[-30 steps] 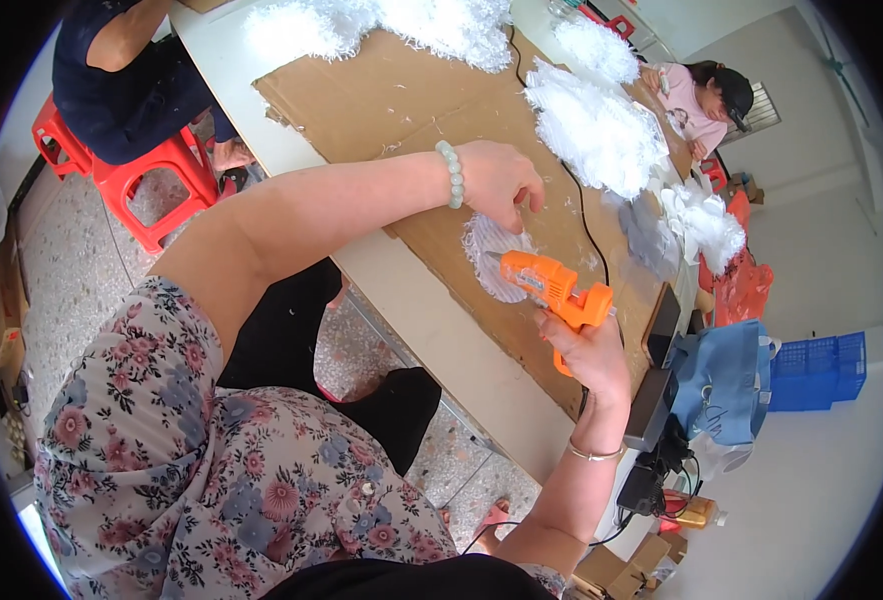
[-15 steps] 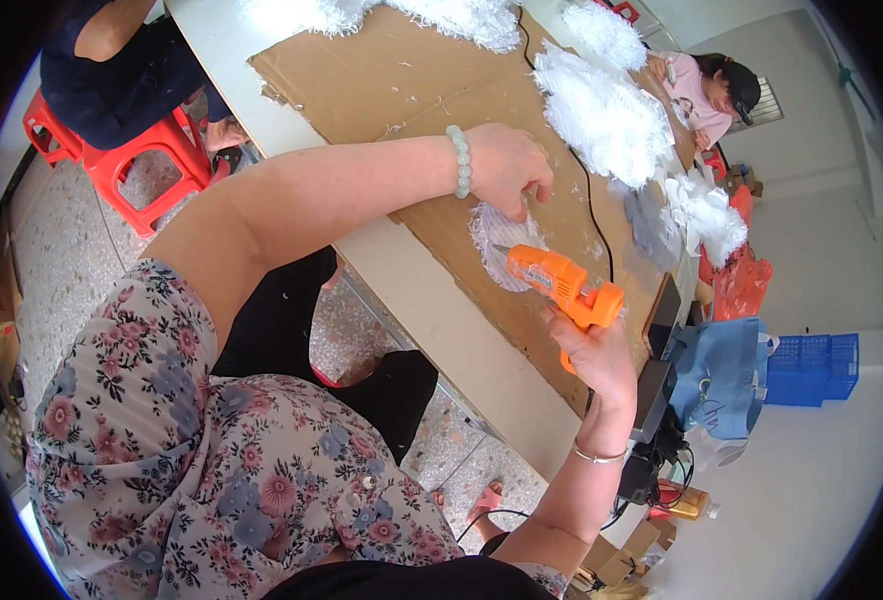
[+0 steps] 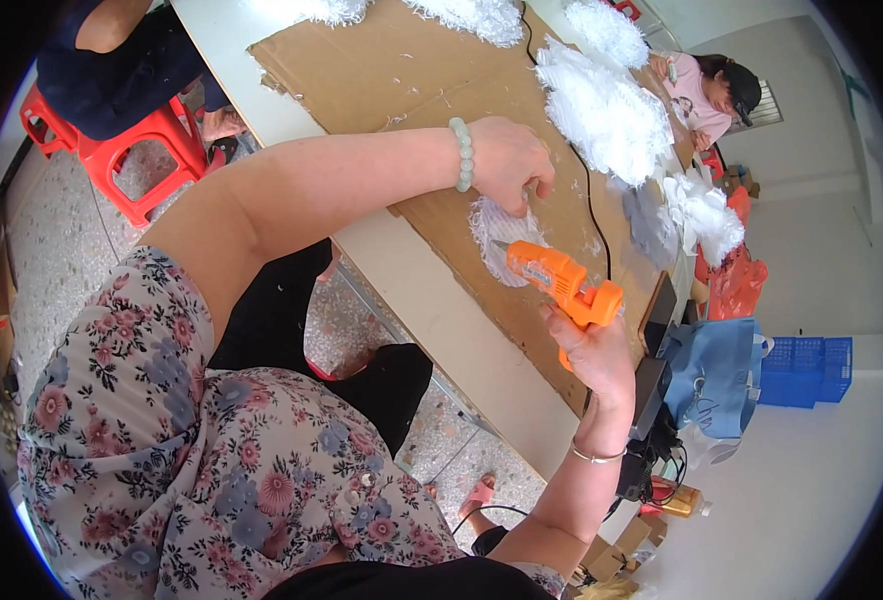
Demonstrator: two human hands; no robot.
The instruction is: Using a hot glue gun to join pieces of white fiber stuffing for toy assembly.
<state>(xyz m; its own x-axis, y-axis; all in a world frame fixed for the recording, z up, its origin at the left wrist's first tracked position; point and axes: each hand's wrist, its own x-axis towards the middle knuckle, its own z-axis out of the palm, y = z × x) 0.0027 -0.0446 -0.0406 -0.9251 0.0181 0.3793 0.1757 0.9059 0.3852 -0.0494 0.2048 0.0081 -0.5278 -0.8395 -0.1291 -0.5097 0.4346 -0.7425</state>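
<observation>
A small oval piece of white fringed fabric (image 3: 491, 240) lies on a brown cardboard sheet (image 3: 441, 75) that covers much of the table. At its upper edge, my left hand (image 3: 509, 165) has its fingers curled and pinched down on the piece; the fingertips are partly hidden. An orange hot glue gun (image 3: 556, 275) is gripped in my right hand (image 3: 599, 350), fingers wrapped around its handle. The gun's nozzle points left, over the fabric piece and close to it; whether it touches, I cannot tell.
Fluffy white fringed pieces (image 3: 606, 115) are heaped farther back, beside a black cord (image 3: 589, 205) crossing the cardboard. Another person (image 3: 706, 95) works at the far right. Someone sits on a red stool (image 3: 146, 160) at left. A blue bag (image 3: 711, 375) hangs near blue crates (image 3: 806, 370).
The view has shifted slightly. Both hands, the glue gun and the fabric piece keep nearly the same places relative to one another.
</observation>
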